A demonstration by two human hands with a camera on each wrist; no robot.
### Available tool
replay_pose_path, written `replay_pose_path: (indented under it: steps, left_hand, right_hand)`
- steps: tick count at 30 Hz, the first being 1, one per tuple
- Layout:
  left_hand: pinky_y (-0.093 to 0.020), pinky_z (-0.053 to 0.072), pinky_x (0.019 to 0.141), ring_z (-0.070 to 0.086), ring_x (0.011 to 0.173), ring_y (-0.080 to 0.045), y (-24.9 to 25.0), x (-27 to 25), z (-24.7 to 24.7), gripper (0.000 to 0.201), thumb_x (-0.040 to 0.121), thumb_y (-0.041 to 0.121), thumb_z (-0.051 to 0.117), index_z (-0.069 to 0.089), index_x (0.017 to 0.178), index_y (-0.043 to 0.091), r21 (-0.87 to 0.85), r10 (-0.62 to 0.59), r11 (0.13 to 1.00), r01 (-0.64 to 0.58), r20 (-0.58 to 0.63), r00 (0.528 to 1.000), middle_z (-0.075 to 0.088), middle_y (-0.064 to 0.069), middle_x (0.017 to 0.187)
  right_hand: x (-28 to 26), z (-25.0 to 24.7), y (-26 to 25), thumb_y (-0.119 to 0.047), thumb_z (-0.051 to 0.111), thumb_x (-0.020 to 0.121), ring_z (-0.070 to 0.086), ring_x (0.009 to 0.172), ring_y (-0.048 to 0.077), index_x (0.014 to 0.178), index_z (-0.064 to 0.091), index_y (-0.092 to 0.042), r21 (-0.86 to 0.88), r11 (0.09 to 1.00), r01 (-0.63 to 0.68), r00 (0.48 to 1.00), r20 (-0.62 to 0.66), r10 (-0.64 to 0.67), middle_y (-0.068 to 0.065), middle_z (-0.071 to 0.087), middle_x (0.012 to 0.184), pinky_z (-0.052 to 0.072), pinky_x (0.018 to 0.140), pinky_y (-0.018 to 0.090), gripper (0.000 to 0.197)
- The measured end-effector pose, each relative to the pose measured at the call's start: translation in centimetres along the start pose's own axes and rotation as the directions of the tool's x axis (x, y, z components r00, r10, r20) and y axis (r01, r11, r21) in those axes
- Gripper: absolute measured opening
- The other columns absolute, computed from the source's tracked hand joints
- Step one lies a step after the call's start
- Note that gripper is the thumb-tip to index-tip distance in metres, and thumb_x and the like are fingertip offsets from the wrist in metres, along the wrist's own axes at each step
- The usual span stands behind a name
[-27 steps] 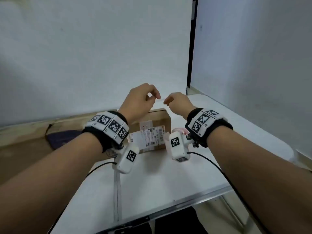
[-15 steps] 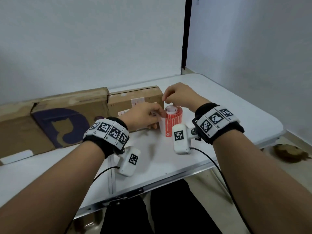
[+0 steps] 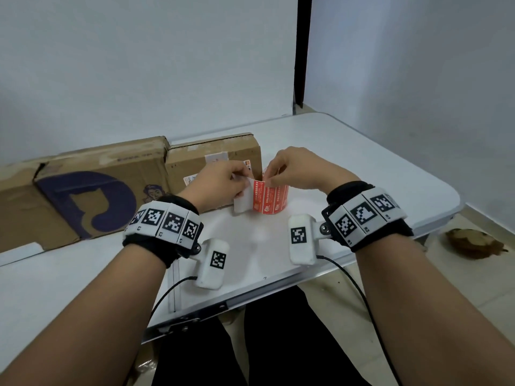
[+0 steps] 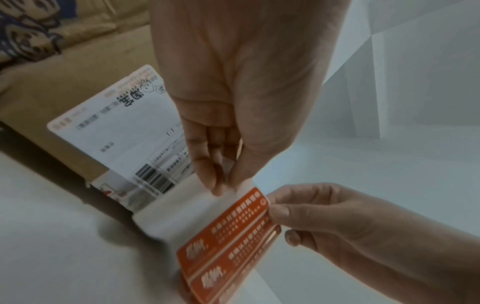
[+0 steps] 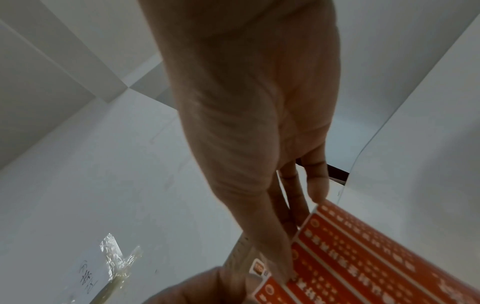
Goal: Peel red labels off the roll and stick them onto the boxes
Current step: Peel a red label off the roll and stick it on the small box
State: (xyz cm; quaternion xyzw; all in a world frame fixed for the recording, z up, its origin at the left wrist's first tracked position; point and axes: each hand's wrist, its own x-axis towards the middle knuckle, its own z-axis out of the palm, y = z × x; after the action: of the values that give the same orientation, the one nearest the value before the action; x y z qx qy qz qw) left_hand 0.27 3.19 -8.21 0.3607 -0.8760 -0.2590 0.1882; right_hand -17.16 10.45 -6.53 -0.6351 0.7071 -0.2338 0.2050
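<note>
From the head view, the roll of red labels (image 3: 271, 198) stood upright on the white counter (image 3: 348, 162), just in front of the smaller cardboard box (image 3: 214, 151), with a larger printed box (image 3: 92, 196) beside it to the left. The left hand (image 3: 220, 182) pinched the white backing strip (image 3: 242, 201) pulled off the roll, while the right hand (image 3: 298, 169) pinched the top edge of a red label at the roll. In the left wrist view, the left hand's fingers (image 4: 207, 170) were curled close onto the backing strip (image 4: 168, 218), and the right hand (image 4: 337, 218) held the corner of the red label (image 4: 233, 236) between thumb and forefinger; a white shipping label (image 4: 116, 127) showed on the box behind. In the right wrist view, the right hand's fingers (image 5: 283, 257) were closed on the label edge, apparently lifting it, though blur obscured the contact.
</note>
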Motion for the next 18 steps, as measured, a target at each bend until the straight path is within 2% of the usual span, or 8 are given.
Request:
replay_pose_path:
  steps: [3, 4, 6, 8, 10, 12, 13, 18]
  left_hand:
    - [-0.037, 0.058, 0.07, 0.067, 0.069, -0.016, 0.5, -0.1, 0.4, 0.016, 0.09, 0.007, 0.054, 0.065, 0.094, 0.017, -0.098, -0.004, 0.995, -0.004, -0.08, 0.997, 0.07, -0.006, 0.088]
    - [-0.037, 0.059, 0.068, 0.068, 0.07, -0.017, 0.7, 0.0, 0.5, 0.017, 0.09, 0.005, 0.053, 0.064, 0.097, 0.017, -0.133, -0.01, 0.991, -0.008, -0.136, 0.991, 0.069, -0.005, 0.094]
    - [-0.03, 0.058, 0.059, 0.069, 0.067, -0.014, 0.9, 0.0, 0.8, 0.016, 0.089, 0.004, 0.054, 0.06, 0.098, 0.017, -0.247, -0.047, 0.969, -0.027, -0.289, 0.956, 0.066, -0.004, 0.102]
    - [-0.025, 0.055, 0.056, 0.068, 0.062, -0.013, 1.2, -0.3, 1.0, 0.01, 0.09, 0.006, 0.057, 0.059, 0.094, 0.015, -0.399, -0.139, 0.917, -0.023, -0.372, 0.918, 0.065, -0.003, 0.096]
    - [-0.025, 0.055, 0.061, 0.067, 0.063, -0.013, 1.2, -0.8, 1.4, 0.007, 0.09, 0.007, 0.058, 0.063, 0.092, 0.011, -0.525, -0.223, 0.85, 0.039, -0.292, 0.93, 0.066, -0.004, 0.088]
    - [-0.03, 0.059, 0.073, 0.067, 0.069, -0.016, 1.2, -1.1, 2.1, 0.009, 0.09, 0.008, 0.06, 0.068, 0.094, 0.008, -0.581, -0.264, 0.805, 0.123, -0.165, 0.95, 0.069, -0.007, 0.087]
    - [-0.033, 0.059, 0.078, 0.067, 0.072, -0.017, 1.1, -1.1, 2.5, 0.01, 0.089, 0.009, 0.061, 0.069, 0.094, 0.008, -0.583, -0.272, 0.8, 0.143, -0.14, 0.952, 0.07, -0.007, 0.087]
    - [-0.043, 0.059, 0.084, 0.072, 0.081, -0.027, 1.0, -1.1, 3.7, 0.008, 0.085, 0.014, 0.065, 0.073, 0.088, 0.013, -0.555, -0.289, 0.819, 0.145, -0.181, 0.94, 0.074, -0.009, 0.087]
  right_hand:
    - [-0.2, 0.5, -0.2, -0.016, 0.069, 0.084, 0.057, 0.073, 0.001, 0.091, 0.078, -0.02, 0.037, 0.999, 0.039, 0.996, -0.082, -0.036, -0.015, 0.063, 0.074, 0.041, 0.062, 0.013, 0.012]
    - [-0.1, 0.7, -0.1, -0.016, 0.068, 0.084, 0.056, 0.07, 0.001, 0.09, 0.077, -0.019, 0.055, 0.998, 0.041, 0.992, -0.119, -0.035, -0.014, 0.064, 0.073, 0.039, 0.06, 0.013, 0.011]
    - [-0.1, 0.9, 0.1, -0.017, 0.067, 0.085, 0.056, 0.068, 0.0, 0.09, 0.076, -0.017, 0.097, 0.995, 0.034, 0.982, -0.188, -0.016, -0.009, 0.066, 0.076, 0.038, 0.058, 0.013, 0.011]
    - [-0.1, 1.1, 0.4, -0.017, 0.065, 0.087, 0.056, 0.069, 0.0, 0.09, 0.075, -0.016, 0.153, 0.988, 0.015, 0.975, -0.222, 0.02, -0.007, 0.066, 0.078, 0.038, 0.058, 0.013, 0.01]
    - [-0.3, 1.2, 0.6, -0.015, 0.064, 0.087, 0.056, 0.07, 0.0, 0.087, 0.073, -0.016, 0.188, 0.982, -0.009, 0.97, -0.236, 0.054, -0.011, 0.063, 0.074, 0.039, 0.058, 0.013, 0.009]
    - [-0.4, 1.5, 0.6, -0.015, 0.065, 0.086, 0.059, 0.074, 0.005, 0.086, 0.073, -0.016, 0.222, 0.975, -0.022, 0.968, -0.239, 0.076, -0.011, 0.064, 0.074, 0.042, 0.061, 0.015, 0.009]
    - [-0.4, 1.6, 0.6, -0.015, 0.065, 0.086, 0.06, 0.077, 0.008, 0.086, 0.074, -0.016, 0.249, 0.968, -0.028, 0.967, -0.238, 0.09, -0.009, 0.066, 0.076, 0.043, 0.063, 0.016, 0.009]
    - [-0.4, 1.5, 0.6, -0.017, 0.067, 0.085, 0.066, 0.088, 0.016, 0.093, 0.076, -0.013, 0.328, 0.943, -0.052, 0.967, -0.218, 0.129, 0.005, 0.074, 0.093, 0.053, 0.08, 0.029, 0.012]
